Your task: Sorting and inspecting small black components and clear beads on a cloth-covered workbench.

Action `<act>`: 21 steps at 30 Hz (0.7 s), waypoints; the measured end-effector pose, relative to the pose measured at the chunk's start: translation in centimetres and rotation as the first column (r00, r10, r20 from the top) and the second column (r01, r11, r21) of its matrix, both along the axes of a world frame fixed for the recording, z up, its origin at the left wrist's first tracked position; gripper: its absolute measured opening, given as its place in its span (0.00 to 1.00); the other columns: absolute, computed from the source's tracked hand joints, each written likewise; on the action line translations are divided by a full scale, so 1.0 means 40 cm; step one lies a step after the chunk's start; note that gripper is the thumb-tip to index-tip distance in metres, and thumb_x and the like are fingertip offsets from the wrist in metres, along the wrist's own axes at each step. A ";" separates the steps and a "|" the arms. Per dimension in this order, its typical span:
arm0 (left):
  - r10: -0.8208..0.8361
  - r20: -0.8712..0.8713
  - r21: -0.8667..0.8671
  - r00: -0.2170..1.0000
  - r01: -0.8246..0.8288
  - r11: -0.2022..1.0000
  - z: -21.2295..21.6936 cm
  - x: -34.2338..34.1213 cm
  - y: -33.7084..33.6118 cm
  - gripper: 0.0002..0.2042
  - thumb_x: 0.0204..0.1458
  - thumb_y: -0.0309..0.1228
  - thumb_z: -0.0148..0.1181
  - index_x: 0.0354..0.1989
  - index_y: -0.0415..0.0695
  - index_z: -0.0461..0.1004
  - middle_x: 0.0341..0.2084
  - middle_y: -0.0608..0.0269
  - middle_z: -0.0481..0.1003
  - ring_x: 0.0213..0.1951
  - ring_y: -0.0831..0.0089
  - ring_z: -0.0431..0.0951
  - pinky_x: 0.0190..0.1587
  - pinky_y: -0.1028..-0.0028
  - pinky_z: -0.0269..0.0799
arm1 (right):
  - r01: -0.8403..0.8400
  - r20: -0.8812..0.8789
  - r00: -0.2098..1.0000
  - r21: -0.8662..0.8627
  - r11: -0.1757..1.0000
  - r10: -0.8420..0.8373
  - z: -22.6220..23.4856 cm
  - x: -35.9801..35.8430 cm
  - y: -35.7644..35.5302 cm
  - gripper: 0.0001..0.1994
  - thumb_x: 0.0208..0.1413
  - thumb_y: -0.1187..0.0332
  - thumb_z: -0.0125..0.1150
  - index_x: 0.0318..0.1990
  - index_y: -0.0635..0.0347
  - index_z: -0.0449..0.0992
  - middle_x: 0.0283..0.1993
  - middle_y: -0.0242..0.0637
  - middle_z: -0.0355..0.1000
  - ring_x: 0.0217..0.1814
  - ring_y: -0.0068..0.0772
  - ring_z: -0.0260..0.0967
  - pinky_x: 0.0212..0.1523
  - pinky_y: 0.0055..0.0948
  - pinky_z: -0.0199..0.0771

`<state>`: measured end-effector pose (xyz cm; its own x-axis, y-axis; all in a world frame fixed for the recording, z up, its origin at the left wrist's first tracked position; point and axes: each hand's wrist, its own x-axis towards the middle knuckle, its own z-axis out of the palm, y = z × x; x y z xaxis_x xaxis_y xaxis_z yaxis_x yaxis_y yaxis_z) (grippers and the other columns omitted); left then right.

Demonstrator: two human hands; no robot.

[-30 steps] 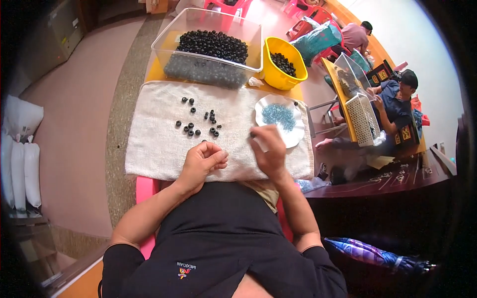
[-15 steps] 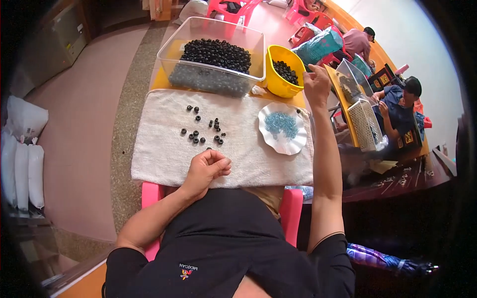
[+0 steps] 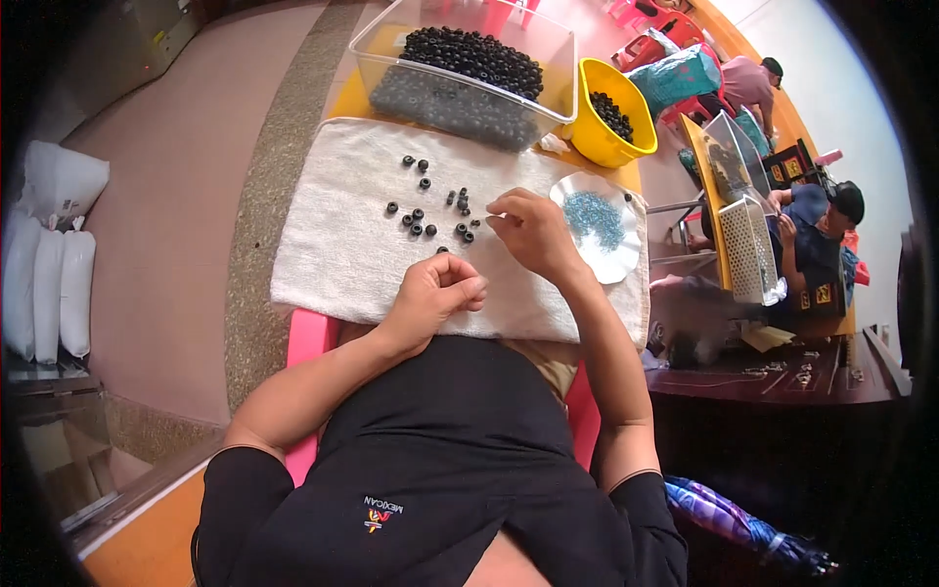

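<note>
My left hand [image 3: 437,296] rests at the near edge of a white towel [image 3: 333,235], thumb and forefinger pinched; what they hold, if anything, is too small to make out. Up and to its right hovers my right hand [image 3: 533,233], its fingers drawn together and pointing left; anything between them is likewise too fine to see. Its fingertips are close to a loose group of small black beads [image 3: 463,201]. Larger round black beads [image 3: 418,213] lie scattered farther left. To the right of that hand stands a white wavy-rimmed plate [image 3: 616,266] with tiny blue beads [image 3: 594,221].
Behind the towel stand a clear plastic bin [image 3: 367,61] of black beads and a yellow tub [image 3: 597,142] with more. White sacks [image 3: 47,293] line the left. At the right, a co-worker [image 3: 817,235] sits by a white perforated basket [image 3: 745,252]. A folded umbrella [image 3: 729,514] lies lower right.
My right hand has come down from beside the yellow tub to just above the towel, near the beads and my left hand. My left hand keeps its pinch. The whole view has shifted slightly.
</note>
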<state>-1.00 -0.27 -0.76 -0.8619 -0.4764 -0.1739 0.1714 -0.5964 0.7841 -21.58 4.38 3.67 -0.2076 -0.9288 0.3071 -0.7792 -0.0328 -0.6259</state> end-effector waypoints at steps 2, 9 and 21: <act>0.007 -0.008 0.006 1.000 -0.007 1.000 0.001 0.001 0.003 0.04 0.57 0.24 0.60 0.36 0.39 0.72 0.31 0.63 0.76 0.33 0.79 0.77 0.41 0.77 0.78 | -0.038 -0.078 0.996 0.013 0.999 0.039 -0.002 0.012 -0.016 0.08 0.49 0.75 0.66 0.37 0.63 0.80 0.38 0.41 0.77 0.33 0.35 0.75 0.35 0.29 0.75; 0.010 0.006 -0.037 1.000 -0.010 0.999 0.008 0.008 0.005 0.04 0.57 0.24 0.60 0.36 0.39 0.72 0.30 0.63 0.76 0.33 0.80 0.77 0.40 0.77 0.77 | -0.064 -0.193 0.976 0.171 0.983 0.098 0.019 0.053 -0.026 0.10 0.49 0.68 0.66 0.38 0.60 0.81 0.39 0.41 0.76 0.38 0.41 0.76 0.39 0.34 0.75; 0.056 -0.030 -0.040 0.998 -0.057 0.998 -0.001 0.003 0.010 0.03 0.57 0.23 0.59 0.36 0.39 0.72 0.30 0.63 0.76 0.33 0.80 0.77 0.39 0.78 0.78 | 0.029 -0.249 0.968 0.109 0.994 -0.001 -0.017 0.086 -0.025 0.12 0.45 0.66 0.67 0.37 0.60 0.81 0.37 0.40 0.75 0.38 0.43 0.75 0.40 0.34 0.75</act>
<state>-0.88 0.14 -0.79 -0.8378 -0.5306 -0.1287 0.2269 -0.5528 0.8018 -18.14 3.38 2.99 -0.1519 -0.9572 0.2464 -0.9106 0.0386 -0.4115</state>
